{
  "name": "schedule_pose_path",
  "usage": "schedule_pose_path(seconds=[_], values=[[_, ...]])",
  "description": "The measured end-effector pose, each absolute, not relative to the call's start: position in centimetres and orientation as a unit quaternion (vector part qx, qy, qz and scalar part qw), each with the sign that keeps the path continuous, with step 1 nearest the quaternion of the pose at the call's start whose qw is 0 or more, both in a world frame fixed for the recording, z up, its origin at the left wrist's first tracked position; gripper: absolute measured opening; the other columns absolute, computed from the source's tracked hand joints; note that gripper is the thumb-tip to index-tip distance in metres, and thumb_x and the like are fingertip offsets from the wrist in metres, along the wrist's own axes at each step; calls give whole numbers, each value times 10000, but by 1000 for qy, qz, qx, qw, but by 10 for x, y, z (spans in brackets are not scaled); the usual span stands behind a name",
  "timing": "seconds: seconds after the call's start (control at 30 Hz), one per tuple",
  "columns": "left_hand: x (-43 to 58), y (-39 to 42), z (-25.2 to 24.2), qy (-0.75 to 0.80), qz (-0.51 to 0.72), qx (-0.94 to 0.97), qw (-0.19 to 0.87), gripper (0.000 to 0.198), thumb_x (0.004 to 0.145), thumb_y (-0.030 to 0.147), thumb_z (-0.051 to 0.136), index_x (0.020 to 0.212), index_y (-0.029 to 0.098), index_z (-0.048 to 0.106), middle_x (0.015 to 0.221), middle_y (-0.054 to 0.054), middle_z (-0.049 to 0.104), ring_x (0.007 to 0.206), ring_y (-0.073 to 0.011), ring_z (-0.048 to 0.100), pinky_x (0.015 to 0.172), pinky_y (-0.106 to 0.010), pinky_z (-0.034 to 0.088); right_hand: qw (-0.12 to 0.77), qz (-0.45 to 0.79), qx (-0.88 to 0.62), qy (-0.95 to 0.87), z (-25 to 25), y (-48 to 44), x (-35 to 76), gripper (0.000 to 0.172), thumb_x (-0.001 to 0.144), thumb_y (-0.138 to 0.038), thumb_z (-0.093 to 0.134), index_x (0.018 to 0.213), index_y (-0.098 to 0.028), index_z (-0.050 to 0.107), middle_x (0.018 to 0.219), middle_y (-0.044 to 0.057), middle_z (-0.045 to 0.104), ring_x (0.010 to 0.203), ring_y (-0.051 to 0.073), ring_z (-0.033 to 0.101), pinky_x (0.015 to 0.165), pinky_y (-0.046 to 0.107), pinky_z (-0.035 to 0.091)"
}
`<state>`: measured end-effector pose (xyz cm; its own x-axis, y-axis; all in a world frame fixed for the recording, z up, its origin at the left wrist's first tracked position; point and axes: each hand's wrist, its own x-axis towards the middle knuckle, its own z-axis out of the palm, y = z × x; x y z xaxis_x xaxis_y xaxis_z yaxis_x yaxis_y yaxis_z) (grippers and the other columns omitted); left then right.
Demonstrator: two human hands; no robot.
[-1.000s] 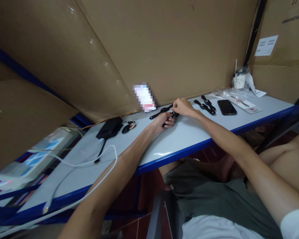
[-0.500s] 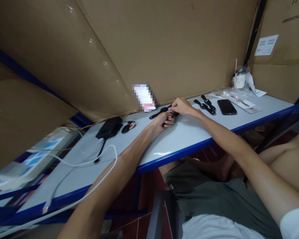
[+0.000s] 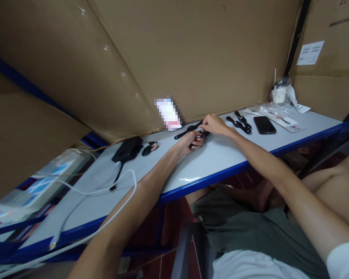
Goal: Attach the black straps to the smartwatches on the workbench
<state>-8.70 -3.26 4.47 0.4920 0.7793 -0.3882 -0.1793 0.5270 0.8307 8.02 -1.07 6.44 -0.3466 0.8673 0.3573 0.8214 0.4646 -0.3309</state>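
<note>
My left hand (image 3: 192, 141) is closed around what looks like a black watch (image 3: 203, 133), held just above the white table. Over its far end my right hand (image 3: 213, 124) reaches in, thumb and forefinger pinched on the same watch. Its strap is mostly hidden by my fingers. Just behind the hands another black watch (image 3: 189, 130) lies stretched out on the table. To the right of my right hand rest two more black watches (image 3: 240, 122), side by side.
The blue-edged white table (image 3: 209, 162) also bears a dark phone (image 3: 264, 125), plastic packaging (image 3: 291, 120), a bagged cup (image 3: 279, 93), keys (image 3: 150, 148) and a black box-like device (image 3: 128, 149). A lit phone (image 3: 168, 113) leans on the cardboard wall. A white cable (image 3: 135, 182) crosses my left forearm.
My right hand has shifted very slightly to the right, and a bit more of the held watch shows between the hands. My left hand stays in place.
</note>
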Motion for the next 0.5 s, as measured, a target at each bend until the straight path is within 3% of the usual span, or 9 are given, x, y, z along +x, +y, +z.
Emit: schedule_pose_path(seconds=[0.2,0.37,0.5], values=[[-87,-32,45,400,309,365,782,199,894,66,446,825,228,356,575,103,304,282,-46,281,290,-136,74,230,15,-542,-808,68,-16,79,340,1001,-375,591,898,-144,818,907,127,768,830,192,653,744,274,416],[-89,-31,45,389,315,350,792,204,892,60,449,826,228,353,576,101,312,288,-47,281,295,-136,68,258,-7,-597,-760,71,-18,79,374,1056,-388,517,1067,-155,809,1082,171,768,1037,265,700,852,319,473],[-89,-31,44,392,314,337,796,206,900,69,433,812,230,338,573,96,320,293,-50,289,294,-139,79,281,-12,-622,-730,70,-19,77,386,1056,-387,525,1113,-119,798,1110,203,759,1089,291,701,891,344,488]])
